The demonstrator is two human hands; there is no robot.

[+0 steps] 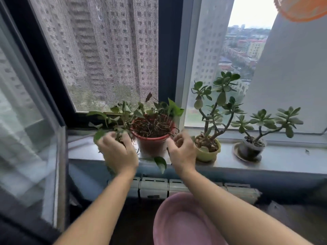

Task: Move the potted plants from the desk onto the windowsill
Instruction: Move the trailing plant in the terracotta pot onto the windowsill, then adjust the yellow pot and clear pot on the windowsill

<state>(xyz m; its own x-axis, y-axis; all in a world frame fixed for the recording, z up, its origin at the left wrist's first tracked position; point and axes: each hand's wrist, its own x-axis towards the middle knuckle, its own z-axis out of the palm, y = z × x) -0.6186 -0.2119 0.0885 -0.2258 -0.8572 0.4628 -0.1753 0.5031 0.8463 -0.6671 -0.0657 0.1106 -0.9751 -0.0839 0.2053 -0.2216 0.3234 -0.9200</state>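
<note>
A grey windowsill (276,160) runs across the middle of the frame below a tall window, with a dark mesh screen (99,55) in the upper left and high-rise blocks beyond the glass.

The left hand (117,153) sits at centre left, fingers curled into the stems and leaves on the left side of the trailing plant; a blur there hides whether it pinches them or only touches them, and what lies under the palm cannot be made out. The right hand (183,153) sits just right of centre with its fingers loosely bent and a gap at the palm, beside the pot's right wall; it does not clearly grip anything, and a thin stem runs down close by its thumb.

Between the two hands stands the red plastic pot (152,144) of the trailing green-leaved plant, upright on the sill, full of tangled brown roots, with one leaf (161,164) hanging over the sill's front edge. Just right of the right hand is a jade plant in a yellow-green round pot (208,151), also on the sill. Further right, apart from it, a smaller jade plant in a dark pot on a saucer (250,149) stands upright.

Below the sill a ribbed grey radiator (154,188) shows, and at the bottom centre lies a pink round basin (177,225). An orange object (300,9) fills the upper right corner.
</note>
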